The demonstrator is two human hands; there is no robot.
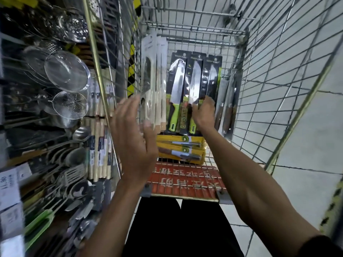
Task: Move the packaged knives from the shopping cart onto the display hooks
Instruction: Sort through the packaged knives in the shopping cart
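In the shopping cart (278,71) our right hand (203,113) pinches a knife pack (194,75), left hand (133,134) open; lifting carelessly could topple the neighbouring packs (175,78).

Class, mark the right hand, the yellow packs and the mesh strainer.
right hand (203,112), head view, back of hand
yellow packs (181,148), head view, middle of stack
mesh strainer (66,71), head view, middle of mesh

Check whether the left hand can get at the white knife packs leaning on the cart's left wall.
Probably yes. The left hand is open right beside the white knife packs, nothing lies between them, and the right hand grips the black knife packs farther right.
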